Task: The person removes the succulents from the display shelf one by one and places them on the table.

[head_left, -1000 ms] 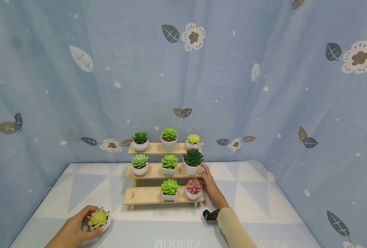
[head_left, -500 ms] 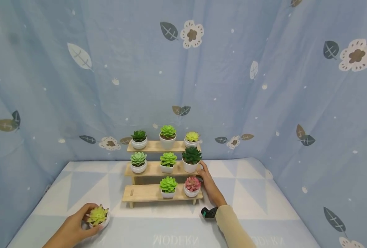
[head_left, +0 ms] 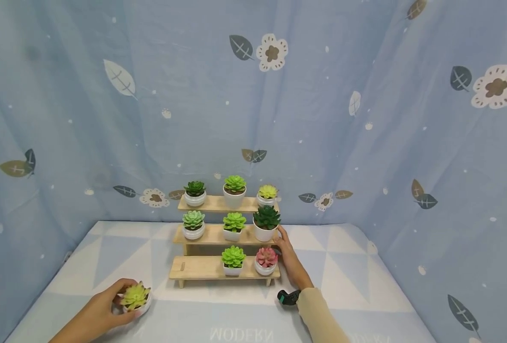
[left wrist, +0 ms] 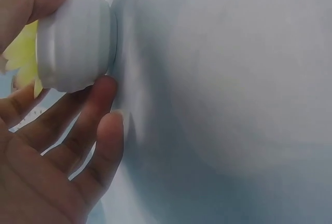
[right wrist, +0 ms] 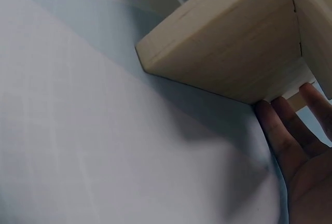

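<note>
At the left of the head view, my left hand holds a small potted succulent with yellow-green, red-tipped leaves. In the left wrist view the thumb and fingers sit around its ribbed white pot, its base right at the tablecloth. A three-tier wooden plant stand stands at mid-table. My right hand touches the stand's right side, below the dark green succulent; in the right wrist view, extended fingertips meet the wooden side panel. Beside them on the bottom tier is a pink succulent.
Bright green succulents occupy the middle of each tier. More potted succulents line the upper tiers, while the bottom tier's left end is bare wood. A patterned cloth covers the table; blue curtains hang behind. A black device is at the right wrist.
The head view shifts slightly. Both hands keep nearly the same places, the left with the potted succulent and the right at the stand's side.
</note>
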`<state>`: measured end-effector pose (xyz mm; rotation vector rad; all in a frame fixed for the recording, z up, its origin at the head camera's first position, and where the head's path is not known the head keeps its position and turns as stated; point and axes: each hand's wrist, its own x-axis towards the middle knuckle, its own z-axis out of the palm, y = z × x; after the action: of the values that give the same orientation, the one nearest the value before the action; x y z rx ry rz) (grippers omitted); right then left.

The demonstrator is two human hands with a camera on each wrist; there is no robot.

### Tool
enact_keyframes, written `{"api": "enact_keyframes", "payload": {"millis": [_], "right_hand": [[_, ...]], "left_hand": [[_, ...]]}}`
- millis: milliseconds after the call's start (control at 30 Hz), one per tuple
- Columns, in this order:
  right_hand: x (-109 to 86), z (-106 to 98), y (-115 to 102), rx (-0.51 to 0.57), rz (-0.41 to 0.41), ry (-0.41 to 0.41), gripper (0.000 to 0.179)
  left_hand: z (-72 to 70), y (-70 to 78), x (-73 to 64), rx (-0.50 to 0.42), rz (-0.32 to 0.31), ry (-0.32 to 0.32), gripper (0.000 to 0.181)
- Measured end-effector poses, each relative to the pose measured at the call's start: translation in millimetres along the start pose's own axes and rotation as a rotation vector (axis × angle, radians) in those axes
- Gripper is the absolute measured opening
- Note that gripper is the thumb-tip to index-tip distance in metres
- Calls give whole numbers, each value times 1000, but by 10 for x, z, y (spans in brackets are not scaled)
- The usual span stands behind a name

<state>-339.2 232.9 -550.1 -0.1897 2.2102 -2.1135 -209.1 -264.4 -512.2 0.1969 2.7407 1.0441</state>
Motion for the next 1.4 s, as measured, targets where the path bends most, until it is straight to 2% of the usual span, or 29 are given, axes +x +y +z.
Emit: {"api": "enact_keyframes", "payload": {"millis": [133, 233, 333, 433, 533, 667, 800, 933, 1233, 1400], "right_hand": [[-14, 0, -3, -3, 0, 5, 65], [-27, -19, 15, -5, -5, 5, 65], [-42, -42, 28, -4, -18, 0, 64], [-48, -40, 32, -4, -21, -6, 64], [-44, -16, 35, -10, -5, -7, 65], [-43, 10, 36, -13, 1, -5, 65], [-42, 3, 30, -11, -22, -22, 64], [-39, -19, 12, -19, -31, -55, 64], [-45, -57, -43, -24, -10, -71, 67], [-11, -70, -41, -18, 15, -70, 66]], "left_hand": [[-108, -22, -58, -49, 98, -33, 74], [-251, 59, -67, -57, 164, -9, 72], [-358, 242, -8, -13, 154, 47, 66], [-382, 409, 72, 20, 147, 69, 60], [-358, 544, 148, 25, 173, 89, 54], [-320, 726, 267, 32, 253, 116, 45], [-304, 895, 362, 12, 366, 88, 30], [-251, 1010, 421, -9, 440, 48, 20], [35, 1211, 542, -110, 481, -54, 23], [180, 1273, 637, -124, 533, -93, 26]]}}
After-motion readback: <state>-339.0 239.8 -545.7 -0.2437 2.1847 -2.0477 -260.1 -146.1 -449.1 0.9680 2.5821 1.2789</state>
